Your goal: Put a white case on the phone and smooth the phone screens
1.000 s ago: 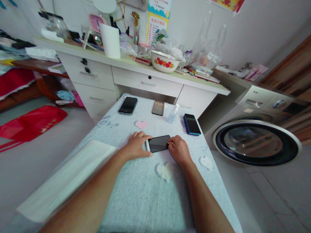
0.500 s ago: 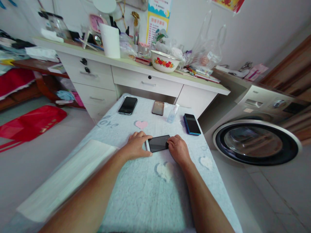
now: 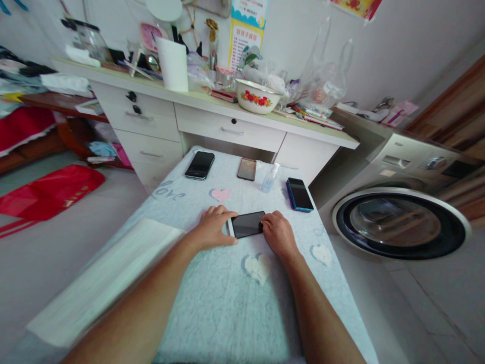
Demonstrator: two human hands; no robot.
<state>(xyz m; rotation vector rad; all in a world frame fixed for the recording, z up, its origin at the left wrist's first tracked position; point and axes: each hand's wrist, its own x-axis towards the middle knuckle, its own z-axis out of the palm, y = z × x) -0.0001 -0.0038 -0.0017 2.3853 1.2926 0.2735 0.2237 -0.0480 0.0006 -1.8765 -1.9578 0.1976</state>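
A smartphone (image 3: 247,225) with a dark screen and a white end lies crosswise on the cloth-covered table (image 3: 227,303). My left hand (image 3: 215,227) grips its white left end, thumb at the near edge and forefinger at the far edge. At the opposite end, my right hand (image 3: 278,231) is closed, with bent fingers pressed together on the phone's right corner; whether anything small is between those fingertips is hidden. Beyond them stand a clear spray bottle (image 3: 270,178) and a brown translucent phone case (image 3: 247,169). Another dark phone (image 3: 200,165) lies far left, and a blue-edged phone (image 3: 299,194) lies right.
A folded white cloth or paper (image 3: 109,278) lies along the table's left side. Behind the table is a white desk (image 3: 227,126) carrying a paper roll (image 3: 172,65) and a flowered enamel bowl (image 3: 258,96). To the right stands a washing machine (image 3: 401,167).
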